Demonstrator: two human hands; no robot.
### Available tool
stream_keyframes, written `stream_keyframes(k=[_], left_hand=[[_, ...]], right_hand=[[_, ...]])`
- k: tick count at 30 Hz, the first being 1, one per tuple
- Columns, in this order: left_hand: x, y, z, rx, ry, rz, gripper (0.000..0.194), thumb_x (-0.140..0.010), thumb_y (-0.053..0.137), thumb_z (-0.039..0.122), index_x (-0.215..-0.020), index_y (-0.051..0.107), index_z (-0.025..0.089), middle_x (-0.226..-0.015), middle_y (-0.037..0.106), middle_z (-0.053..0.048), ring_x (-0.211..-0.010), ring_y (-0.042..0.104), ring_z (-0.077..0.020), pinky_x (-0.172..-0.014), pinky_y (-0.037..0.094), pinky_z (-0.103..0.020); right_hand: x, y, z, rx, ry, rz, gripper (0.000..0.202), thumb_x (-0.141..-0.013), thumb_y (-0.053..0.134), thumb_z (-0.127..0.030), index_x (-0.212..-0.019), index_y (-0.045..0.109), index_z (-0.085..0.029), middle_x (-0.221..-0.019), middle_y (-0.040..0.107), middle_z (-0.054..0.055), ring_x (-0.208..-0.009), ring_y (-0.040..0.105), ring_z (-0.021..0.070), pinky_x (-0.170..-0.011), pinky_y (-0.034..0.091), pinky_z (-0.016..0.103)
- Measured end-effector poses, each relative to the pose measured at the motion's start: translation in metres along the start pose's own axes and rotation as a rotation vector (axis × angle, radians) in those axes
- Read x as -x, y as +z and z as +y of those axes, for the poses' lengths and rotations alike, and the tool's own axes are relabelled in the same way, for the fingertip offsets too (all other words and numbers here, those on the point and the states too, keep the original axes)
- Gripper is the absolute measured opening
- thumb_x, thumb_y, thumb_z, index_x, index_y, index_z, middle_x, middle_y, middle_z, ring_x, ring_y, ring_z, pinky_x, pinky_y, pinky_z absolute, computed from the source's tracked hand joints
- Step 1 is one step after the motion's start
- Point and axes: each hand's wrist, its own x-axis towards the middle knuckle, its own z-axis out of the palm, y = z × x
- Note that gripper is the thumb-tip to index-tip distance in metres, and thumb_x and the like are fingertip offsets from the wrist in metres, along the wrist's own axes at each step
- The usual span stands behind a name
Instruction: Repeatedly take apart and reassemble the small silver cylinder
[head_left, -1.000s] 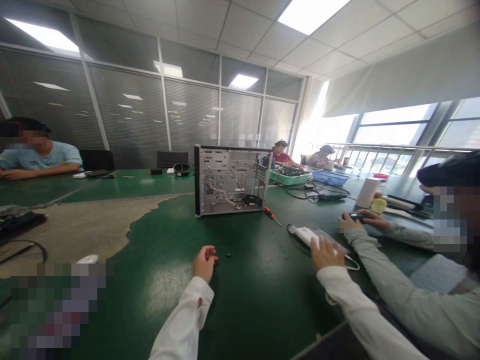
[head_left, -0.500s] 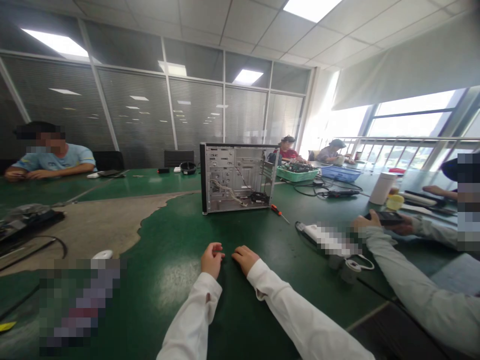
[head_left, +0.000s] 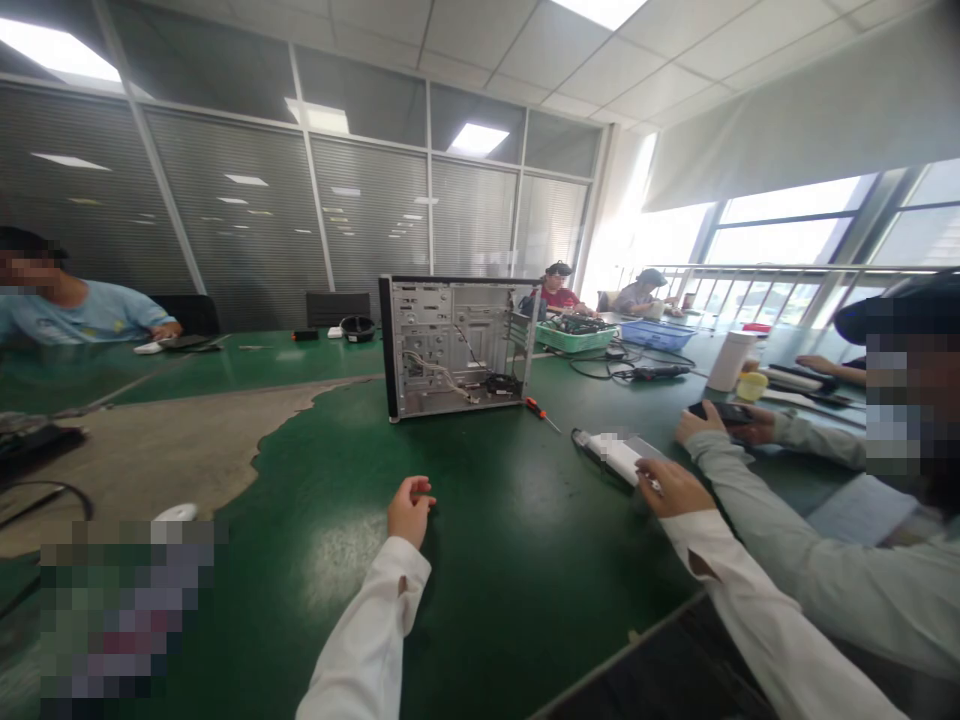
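Note:
My left hand (head_left: 409,512) rests above the green table (head_left: 480,580) with its fingers loosely curled and apart, holding nothing. Out to the right, my right hand (head_left: 677,488) is at the near end of a long white device (head_left: 616,456) with a dark cable. Its fingers are bent over that end; whether they grip it I cannot tell. Beyond both hands stands an open computer case (head_left: 459,345), upright, its metal bays and loose wires showing. By its lower right corner lies an orange-handled screwdriver (head_left: 537,408).
A co-worker's hands (head_left: 705,425) hold a dark object close to my right arm. Green (head_left: 576,340) and blue (head_left: 654,335) baskets, black cables (head_left: 637,372) and a white bottle (head_left: 731,362) stand farther back. At left are a bare tan patch (head_left: 180,440) and a blurred-out item (head_left: 142,610).
My right hand has swung right, from beside my left hand to the white device. My left hand has kept its place and curl. The view has turned slightly right.

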Motion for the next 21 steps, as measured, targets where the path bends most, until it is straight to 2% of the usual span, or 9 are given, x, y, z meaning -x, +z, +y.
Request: stream_keyframes(k=[4, 10, 21], left_hand=[[0.0, 0.0, 0.001, 0.017, -0.001, -0.009, 0.026, -0.059, 0.042, 0.005, -0.08, 0.051, 0.015, -0.076, 0.057, -0.003, -0.054, 0.057, -0.0099, -0.048, 0.043, -0.02], [0.002, -0.001, 0.004, 0.027, -0.003, -0.008, 0.025, -0.058, 0.042, 0.006, -0.079, 0.051, 0.016, -0.074, 0.057, -0.002, -0.054, 0.057, -0.0103, -0.049, 0.044, -0.021], [-0.002, 0.0, -0.002, 0.027, 0.001, -0.011, 0.026, -0.058, 0.042, 0.006, -0.081, 0.05, 0.015, -0.075, 0.056, -0.002, -0.054, 0.057, -0.0094, -0.048, 0.043, -0.02]], right_hand=[[-0.005, -0.008, 0.026, 0.013, 0.095, -0.103, 0.019, -0.071, 0.039, -0.026, -0.083, 0.052, -0.018, -0.073, 0.06, 0.004, -0.069, 0.055, 0.016, -0.061, 0.039, 0.025], [-0.01, -0.004, 0.03, 0.122, 0.092, -0.239, 0.015, -0.071, 0.04, -0.024, -0.079, 0.052, -0.019, -0.076, 0.06, 0.004, -0.068, 0.054, 0.0156, -0.058, 0.037, 0.025], [-0.005, 0.004, 0.037, 0.072, 0.006, -0.178, 0.016, -0.071, 0.041, -0.025, -0.078, 0.054, -0.02, -0.074, 0.061, 0.004, -0.064, 0.054, 0.0155, -0.057, 0.037, 0.026]])
